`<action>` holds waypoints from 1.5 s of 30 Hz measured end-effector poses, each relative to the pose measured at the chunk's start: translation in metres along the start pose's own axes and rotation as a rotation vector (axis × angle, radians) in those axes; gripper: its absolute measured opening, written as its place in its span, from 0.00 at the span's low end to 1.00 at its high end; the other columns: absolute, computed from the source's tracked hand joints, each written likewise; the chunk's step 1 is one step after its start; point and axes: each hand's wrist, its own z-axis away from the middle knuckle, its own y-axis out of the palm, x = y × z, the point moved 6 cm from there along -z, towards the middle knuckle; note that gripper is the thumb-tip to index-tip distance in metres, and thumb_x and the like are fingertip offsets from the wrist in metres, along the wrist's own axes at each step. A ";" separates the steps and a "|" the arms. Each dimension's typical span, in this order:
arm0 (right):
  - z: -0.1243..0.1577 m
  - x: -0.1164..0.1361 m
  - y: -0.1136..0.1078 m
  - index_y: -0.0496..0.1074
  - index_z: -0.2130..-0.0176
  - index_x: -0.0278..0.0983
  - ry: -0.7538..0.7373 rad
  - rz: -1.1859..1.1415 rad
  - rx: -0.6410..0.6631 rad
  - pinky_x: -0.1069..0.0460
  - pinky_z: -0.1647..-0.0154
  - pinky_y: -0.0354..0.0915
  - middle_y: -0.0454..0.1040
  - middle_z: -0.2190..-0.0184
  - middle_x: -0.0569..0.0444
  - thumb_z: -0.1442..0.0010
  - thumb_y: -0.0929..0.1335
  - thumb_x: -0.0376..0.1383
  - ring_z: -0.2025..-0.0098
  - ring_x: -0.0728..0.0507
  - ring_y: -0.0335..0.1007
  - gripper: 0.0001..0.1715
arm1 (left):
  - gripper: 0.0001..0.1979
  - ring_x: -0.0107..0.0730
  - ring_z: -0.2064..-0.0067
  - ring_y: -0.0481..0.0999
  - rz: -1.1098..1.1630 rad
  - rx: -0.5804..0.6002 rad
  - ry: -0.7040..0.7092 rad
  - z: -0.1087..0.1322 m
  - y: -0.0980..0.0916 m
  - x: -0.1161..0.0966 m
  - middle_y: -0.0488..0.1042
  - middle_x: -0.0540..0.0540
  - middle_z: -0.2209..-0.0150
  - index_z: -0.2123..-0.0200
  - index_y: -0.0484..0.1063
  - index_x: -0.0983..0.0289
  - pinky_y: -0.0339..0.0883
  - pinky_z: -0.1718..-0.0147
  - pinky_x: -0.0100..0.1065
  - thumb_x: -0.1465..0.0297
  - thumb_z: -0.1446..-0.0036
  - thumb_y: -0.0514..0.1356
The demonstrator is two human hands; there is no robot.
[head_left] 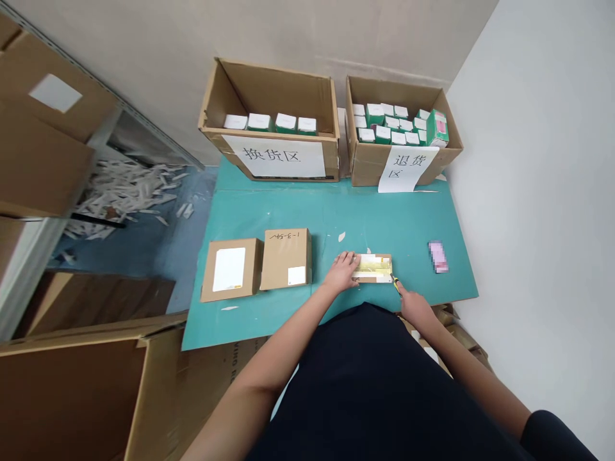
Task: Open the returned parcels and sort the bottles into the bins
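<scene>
**Hands:** The left hand (342, 271) lies flat on a small cardboard parcel (372, 267), pressing it to the mat. The right hand (414, 305) grips a utility knife (394, 284), its tip at the parcel's lower right corner. The hands are apart, with the near end of the parcel between them.

**Work state:** The parcel sits at centre on a teal work mat (336, 221), its top strip-covered in yellowish tape. Whether it is cut cannot be determined. Left of it, two closed cardboard cartons (230, 269) (287, 259) lie side by side, the second marked by hand. No opening is visible in either.

**Surroundings:** At top centre, an open box (269, 89) bearing an exchange-area sign (273, 155) holds four green-and-white product boxes (271, 123). At top right, an open box (379, 169) bearing a returns-area sign (408, 169) holds a larger number of similar boxes (389, 121). A blurred pink item (438, 256) lies on the mat at right. Shredded white paper (120, 195) lies on the floor at upper left.
</scene>
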 end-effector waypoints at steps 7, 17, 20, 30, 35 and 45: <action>-0.005 -0.010 -0.005 0.48 0.26 0.38 0.058 -0.002 -0.093 0.52 0.58 0.63 0.78 0.52 0.41 0.28 0.57 0.32 0.54 0.40 0.77 0.35 | 0.55 0.59 0.27 0.47 0.006 0.004 0.040 0.002 0.002 0.002 0.51 0.68 0.28 0.28 0.48 0.60 0.44 0.30 0.54 0.60 0.53 0.73; -0.015 -0.009 -0.009 0.47 0.26 0.39 0.040 0.004 -0.100 0.53 0.58 0.63 0.78 0.51 0.42 0.28 0.57 0.33 0.55 0.40 0.77 0.35 | 0.55 0.60 0.26 0.46 0.035 0.000 0.021 0.002 0.003 0.004 0.51 0.67 0.28 0.27 0.48 0.58 0.44 0.30 0.56 0.59 0.52 0.72; -0.012 -0.007 -0.005 0.49 0.26 0.39 0.039 0.011 -0.099 0.53 0.59 0.63 0.78 0.52 0.42 0.28 0.57 0.32 0.55 0.40 0.77 0.34 | 0.55 0.60 0.26 0.47 0.024 0.005 0.027 0.002 0.003 0.004 0.51 0.68 0.28 0.28 0.48 0.60 0.43 0.30 0.55 0.59 0.53 0.72; -0.015 0.006 -0.001 0.44 0.26 0.36 0.073 0.063 -0.089 0.51 0.57 0.67 0.77 0.54 0.38 0.30 0.58 0.29 0.56 0.39 0.79 0.38 | 0.53 0.59 0.27 0.47 0.029 -0.005 0.015 0.000 0.007 0.004 0.51 0.66 0.28 0.27 0.48 0.59 0.43 0.30 0.54 0.58 0.51 0.71; -0.012 0.016 -0.001 0.47 0.27 0.34 0.055 0.024 -0.067 0.51 0.56 0.68 0.77 0.54 0.37 0.33 0.58 0.25 0.54 0.39 0.79 0.39 | 0.53 0.61 0.28 0.49 0.036 -0.022 -0.004 -0.001 0.005 0.002 0.54 0.67 0.29 0.28 0.50 0.60 0.45 0.31 0.54 0.59 0.52 0.71; 0.001 0.012 0.000 0.46 0.27 0.32 0.017 0.032 0.000 0.51 0.56 0.66 0.78 0.53 0.35 0.32 0.61 0.29 0.52 0.37 0.78 0.39 | 0.52 0.61 0.28 0.48 0.018 -0.018 -0.020 -0.003 0.005 0.001 0.52 0.67 0.29 0.29 0.52 0.61 0.44 0.31 0.54 0.60 0.53 0.72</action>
